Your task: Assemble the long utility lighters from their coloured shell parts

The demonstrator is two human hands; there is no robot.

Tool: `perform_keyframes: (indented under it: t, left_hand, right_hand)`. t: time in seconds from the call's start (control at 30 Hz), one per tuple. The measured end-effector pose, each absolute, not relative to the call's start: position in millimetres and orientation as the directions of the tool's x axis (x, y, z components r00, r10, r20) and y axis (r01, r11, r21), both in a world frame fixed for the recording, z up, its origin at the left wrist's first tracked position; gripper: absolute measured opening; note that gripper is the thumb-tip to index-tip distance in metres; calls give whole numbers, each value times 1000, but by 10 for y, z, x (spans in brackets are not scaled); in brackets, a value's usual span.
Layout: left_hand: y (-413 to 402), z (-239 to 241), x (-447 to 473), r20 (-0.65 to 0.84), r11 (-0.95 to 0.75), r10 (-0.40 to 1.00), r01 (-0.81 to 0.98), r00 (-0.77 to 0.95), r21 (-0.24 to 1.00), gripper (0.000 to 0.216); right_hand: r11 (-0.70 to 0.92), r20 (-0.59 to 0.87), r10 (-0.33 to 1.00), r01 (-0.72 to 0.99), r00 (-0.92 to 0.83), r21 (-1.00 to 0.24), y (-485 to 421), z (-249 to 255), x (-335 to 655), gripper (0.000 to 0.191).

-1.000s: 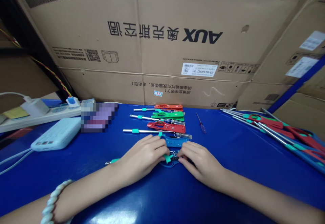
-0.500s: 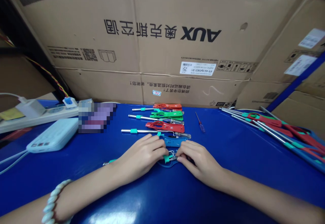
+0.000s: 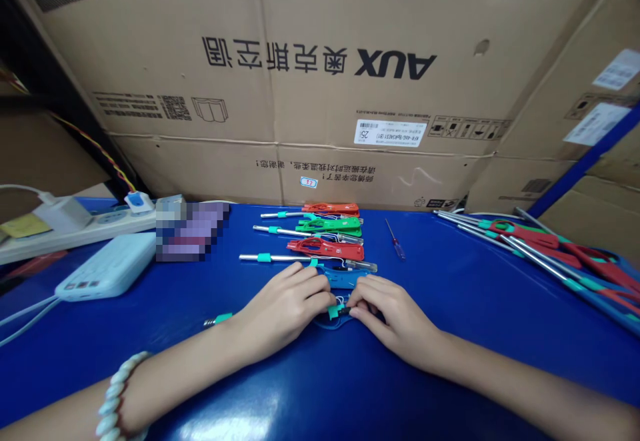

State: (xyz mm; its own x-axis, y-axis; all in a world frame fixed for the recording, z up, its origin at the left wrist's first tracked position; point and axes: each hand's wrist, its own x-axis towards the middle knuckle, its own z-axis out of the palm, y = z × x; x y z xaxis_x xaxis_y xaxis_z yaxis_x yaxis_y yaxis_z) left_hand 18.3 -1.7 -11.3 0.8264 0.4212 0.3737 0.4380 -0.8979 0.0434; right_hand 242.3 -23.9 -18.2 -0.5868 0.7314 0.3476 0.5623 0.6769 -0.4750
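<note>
1. We look down on a blue table (image 3: 320, 387), its far edge running along an upright cardboard sheet (image 3: 310, 87).
2. Both hands work close together around mid-table. Left hand (image 3: 293, 301): grip closed, thumb and fingers bent onto a teal piece (image 3: 334, 311); we cannot tell how firmly, the fingertips being partly hidden.
3. Right hand (image 3: 393, 311): grip narrowed to a pinch, thumb and forefinger on a small black part (image 3: 344, 311) just beside the teal piece.
4. White wires (image 3: 341, 299) loop between the two hands. Beneath them we make out a blue casing (image 3: 333, 325), mostly covered by the fingers. Beyond the left forearm, toward the table's left edge, a metal tube end with a teal sleeve (image 3: 219, 320) shows.
5. Just past the fingers, on the far-edge side, lies a second blue casing (image 3: 341, 278).
6. Farther on, toward the far edge, we count three opened lighters in a row: red (image 3: 327, 249), green (image 3: 330, 227), orange-red (image 3: 331, 209), metal tubes toward the left edge.
7. Right of that row, a screwdriver (image 3: 395, 241) lies with its purple handle nearer us.
8. By the far right corner, a pile of lighters (image 3: 560, 257).
9. Toward the far left corner, a power strip (image 3: 113, 217) and a pale blue power bank (image 3: 110, 267).
</note>
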Motion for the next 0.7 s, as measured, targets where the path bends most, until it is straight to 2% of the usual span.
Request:
perform_keyframes:
  t: [0.1, 0.27, 0.53, 0.7]
  left_hand:
    - [-32, -133, 208, 397, -902, 417, 426, 817, 70, 24]
    - [-29, -164, 215, 406, -891, 453, 416, 794, 181, 26]
    - [-26, -205, 220, 445, -893, 451, 389, 774, 228, 21]
    - [-25, -194, 216, 465, -859, 507, 384, 725, 338, 23]
  right_hand:
    - [672, 350, 736, 561, -580, -483, -241, -185, 2421, 12]
    - [634, 328, 765, 562, -554, -531, -238, -208, 2420, 13]
    - [587, 303, 800, 568, -519, -577, -232, -229, 2421, 11]
    - [582, 307, 804, 571, -508, -579, -237, -213, 2421, 12]
